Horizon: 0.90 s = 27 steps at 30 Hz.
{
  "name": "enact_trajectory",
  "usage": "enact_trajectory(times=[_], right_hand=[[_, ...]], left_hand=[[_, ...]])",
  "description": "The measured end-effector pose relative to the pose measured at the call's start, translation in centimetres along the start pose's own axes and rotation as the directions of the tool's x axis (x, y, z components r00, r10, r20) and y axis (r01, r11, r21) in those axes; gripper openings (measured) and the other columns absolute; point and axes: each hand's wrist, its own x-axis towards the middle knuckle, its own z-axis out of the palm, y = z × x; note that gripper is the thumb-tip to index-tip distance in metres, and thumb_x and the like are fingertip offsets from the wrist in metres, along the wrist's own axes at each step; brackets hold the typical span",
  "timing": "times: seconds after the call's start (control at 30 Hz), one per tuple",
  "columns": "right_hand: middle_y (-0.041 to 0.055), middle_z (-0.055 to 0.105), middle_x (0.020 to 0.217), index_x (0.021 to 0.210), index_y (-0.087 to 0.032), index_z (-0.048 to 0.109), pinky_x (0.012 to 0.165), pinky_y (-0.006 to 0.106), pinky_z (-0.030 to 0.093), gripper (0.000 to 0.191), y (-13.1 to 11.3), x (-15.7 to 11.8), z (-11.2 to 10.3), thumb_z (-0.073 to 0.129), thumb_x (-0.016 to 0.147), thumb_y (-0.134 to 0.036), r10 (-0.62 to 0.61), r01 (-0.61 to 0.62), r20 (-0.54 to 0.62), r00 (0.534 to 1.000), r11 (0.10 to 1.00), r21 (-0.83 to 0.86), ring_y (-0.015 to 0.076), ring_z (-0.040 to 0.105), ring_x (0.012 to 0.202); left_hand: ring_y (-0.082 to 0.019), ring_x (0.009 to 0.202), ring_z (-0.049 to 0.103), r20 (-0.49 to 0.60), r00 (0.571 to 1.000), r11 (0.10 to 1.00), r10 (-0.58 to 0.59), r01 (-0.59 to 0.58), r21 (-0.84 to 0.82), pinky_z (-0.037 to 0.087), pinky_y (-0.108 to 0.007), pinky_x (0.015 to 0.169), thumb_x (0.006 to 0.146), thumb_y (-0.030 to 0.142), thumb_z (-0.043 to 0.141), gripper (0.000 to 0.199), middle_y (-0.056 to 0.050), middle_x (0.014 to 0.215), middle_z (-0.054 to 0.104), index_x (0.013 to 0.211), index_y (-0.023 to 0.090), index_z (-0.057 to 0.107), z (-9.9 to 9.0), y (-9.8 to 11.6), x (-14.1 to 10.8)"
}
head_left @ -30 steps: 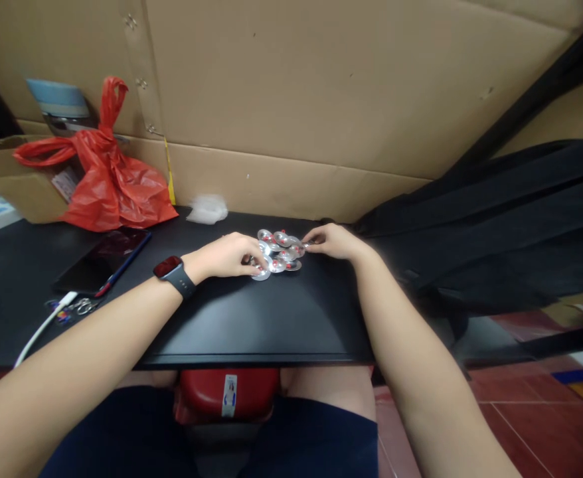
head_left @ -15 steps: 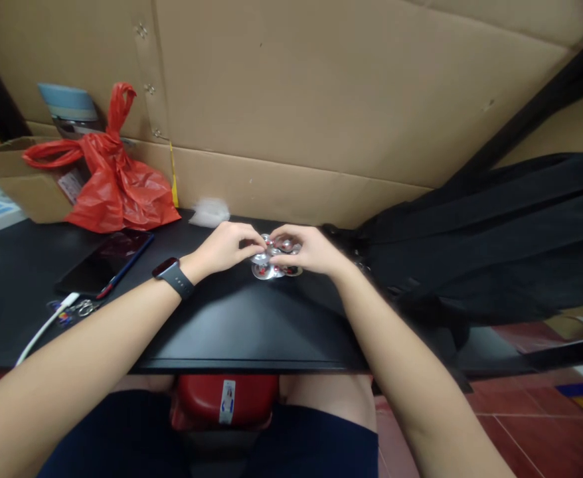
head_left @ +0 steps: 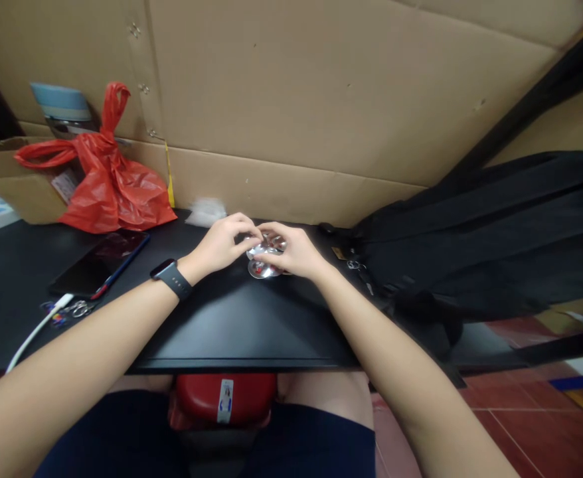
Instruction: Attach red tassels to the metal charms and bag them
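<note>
A cluster of small, shiny silver round pieces with red marks [head_left: 265,267] lies on the black tabletop [head_left: 251,325], between my hands. My left hand [head_left: 228,242], below a dark wristwatch [head_left: 170,276], has its thumb and fingers curled together at the left edge of the cluster. Over the right side, my right hand [head_left: 296,252] arches with its fingers bent round the pieces and its thumb near the front. Both sets of fingertips nearly meet. The fingers partly cover the pieces, so their exact kind is unclear.
Left on the table are a phone [head_left: 99,264] with a white cable [head_left: 37,337], keys [head_left: 80,309], a red plastic bag [head_left: 117,192] and a cardboard box [head_left: 32,196]. A clear crumpled packet [head_left: 206,212] lies behind. A black bag [head_left: 481,232] stands right, a cardboard wall [head_left: 296,99] behind.
My right hand has moved left over the silver pieces, closer to my left hand, covering more of the cluster's right side. The whole view has shifted slightly.
</note>
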Motion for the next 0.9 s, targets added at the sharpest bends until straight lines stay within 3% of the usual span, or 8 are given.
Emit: enact_trajectory(times=[0.23, 0.47, 0.6, 0.73, 0.9], right_hand=[[0.0076, 0.075, 0.112, 0.116, -0.021, 0.067, 0.088, 0.038, 0.057, 0.048, 0.2, 0.0, 0.1, 0.08, 0.077, -0.046, -0.002, 0.002, -0.069, 0.998, 1.0, 0.0, 0.0252, 0.072, 0.096], [0.008, 0.074, 0.115, 0.119, -0.022, 0.065, 0.089, 0.04, 0.057, 0.046, -0.1, 0.0, 0.0, 0.076, 0.081, -0.046, 0.026, -0.026, -0.07, 0.997, 1.0, -0.001, 0.0258, 0.072, 0.098], [0.0093, 0.072, 0.119, 0.125, -0.022, 0.061, 0.09, 0.04, 0.057, 0.044, 0.0, -0.1, 0.0, 0.069, 0.088, -0.045, 0.015, -0.014, -0.063, 0.998, 1.0, 0.003, 0.0255, 0.071, 0.101], [0.0095, 0.071, 0.119, 0.129, -0.022, 0.059, 0.09, 0.04, 0.056, 0.045, 0.0, -0.1, 0.2, 0.066, 0.09, -0.043, -0.006, 0.006, -0.031, 0.999, 1.0, 0.016, 0.0248, 0.071, 0.1], [0.0092, 0.071, 0.12, 0.133, -0.022, 0.057, 0.093, 0.039, 0.055, 0.048, -0.2, -0.1, 0.3, 0.066, 0.09, -0.041, -0.038, 0.037, 0.005, 0.999, 0.997, 0.061, 0.0239, 0.071, 0.1]], left_hand=[[-0.019, 0.092, 0.067, -0.01, 0.988, 0.954, -0.153, 0.145, -0.262, 0.054, -0.032, 0.082, 0.087, 0.03, 0.067, 0.015, -0.008, 0.1, 0.069, 0.086, 0.016, 0.072, 0.8, -0.4, 0.1], [-0.017, 0.098, 0.065, -0.05, 0.937, 0.785, -0.346, 0.26, -0.563, 0.057, -0.031, 0.084, 0.085, 0.014, 0.055, 0.017, -0.006, 0.106, 0.066, 0.1, 0.017, 0.062, 1.1, -0.7, 0.4], [-0.016, 0.107, 0.063, -0.088, 0.924, 0.757, -0.371, 0.246, -0.606, 0.057, -0.031, 0.09, 0.075, 0.006, 0.064, 0.033, -0.005, 0.109, 0.063, 0.105, 0.019, 0.058, 1.2, -1.1, 0.4], [-0.015, 0.1, 0.065, -0.067, 0.937, 0.742, -0.343, 0.227, -0.631, 0.057, -0.034, 0.093, 0.073, 0.012, 0.076, 0.042, -0.003, 0.106, 0.061, 0.107, 0.02, 0.054, 1.3, -1.0, 0.2], [-0.015, 0.098, 0.066, -0.077, 0.928, 0.751, -0.366, 0.245, -0.614, 0.058, -0.03, 0.088, 0.071, 0.012, 0.078, 0.04, -0.003, 0.102, 0.061, 0.102, 0.018, 0.054, 1.4, -0.7, 0.2]])
